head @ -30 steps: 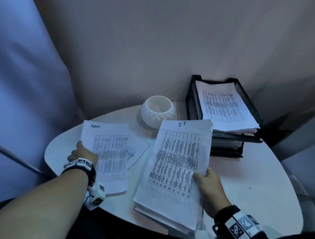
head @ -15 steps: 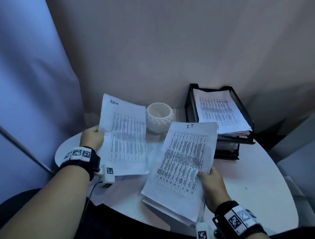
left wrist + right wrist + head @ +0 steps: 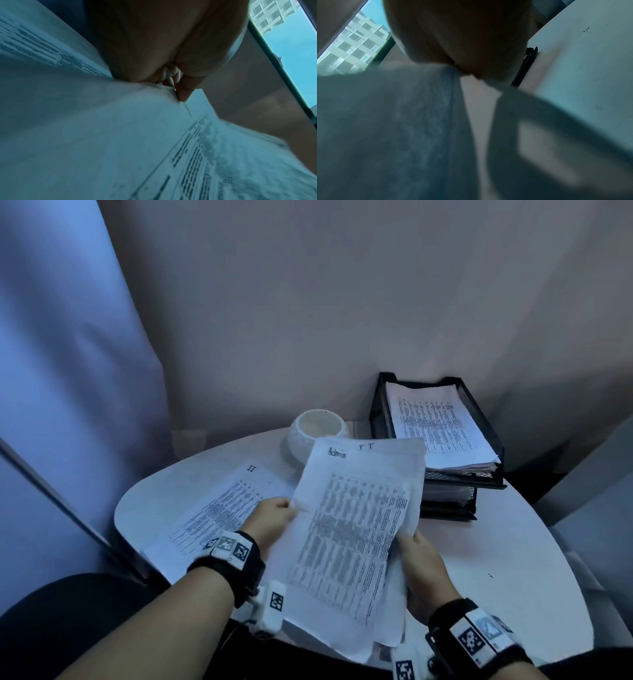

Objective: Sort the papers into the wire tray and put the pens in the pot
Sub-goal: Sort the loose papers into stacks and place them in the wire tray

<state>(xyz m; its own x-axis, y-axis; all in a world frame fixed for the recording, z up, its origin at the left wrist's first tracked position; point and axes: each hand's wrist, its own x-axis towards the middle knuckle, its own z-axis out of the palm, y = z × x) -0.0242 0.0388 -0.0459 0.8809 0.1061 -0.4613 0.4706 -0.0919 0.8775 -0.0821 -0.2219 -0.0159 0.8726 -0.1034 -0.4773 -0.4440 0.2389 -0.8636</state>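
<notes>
My left hand (image 3: 274, 513) pinches the left edge of a printed sheet headed "Admin" (image 3: 352, 529), held over the stack of papers (image 3: 390, 635) that my right hand (image 3: 416, 559) grips at its right edge. In the left wrist view the thumb (image 3: 184, 92) presses on the Admin sheet (image 3: 120, 135). Another printed sheet (image 3: 219, 508) lies flat on the white round table (image 3: 513, 559) at the left. The black wire tray (image 3: 486, 440) at the back right holds papers in its top tier. A white faceted pot (image 3: 317, 436) stands behind the held sheets. No pens show.
A grey wall runs close behind the table, and a blue curtain (image 3: 68, 371) hangs at the left. The tray's lower tier (image 3: 445, 501) also holds papers. The right part of the table top lies bare.
My left hand lifted the Admin sheet off the table at the left and carried it right, onto the stack in my right hand. A sheet beneath it now lies uncovered.
</notes>
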